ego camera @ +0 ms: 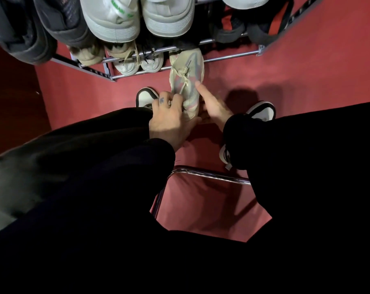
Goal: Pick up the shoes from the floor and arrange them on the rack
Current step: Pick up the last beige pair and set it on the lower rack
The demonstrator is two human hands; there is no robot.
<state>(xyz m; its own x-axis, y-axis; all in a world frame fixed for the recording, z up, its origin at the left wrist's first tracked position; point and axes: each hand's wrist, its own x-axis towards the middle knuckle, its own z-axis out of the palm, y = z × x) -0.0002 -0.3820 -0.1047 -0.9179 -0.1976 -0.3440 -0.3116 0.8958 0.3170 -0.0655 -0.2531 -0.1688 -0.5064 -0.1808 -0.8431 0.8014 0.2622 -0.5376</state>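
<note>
Hands meet on a pale knit sneaker (187, 81) at the front of the rack (222, 57). The left hand (171, 122) grips its heel, fingers curled round the collar and thumb under it. The right hand (213, 102) lies along the sneaker's right side with fingers fairly straight, index pressed to the upper; nothing is pinched. The sneaker's toe points into the rack's lowest tier, over the front rail, while its heel hangs above the red floor (285, 77). Just left of it on that tier sit white shoes (137, 63) with dark writing on the tongues, too blurred to read, and tan shoes (91, 53) beyond. The tier above holds grey sneakers (137, 15) with green lettering on a strap, also unreadable. A small dark mark shows on one left finger. Black-and-white shoes (262, 111) are on the person's feet.
</note>
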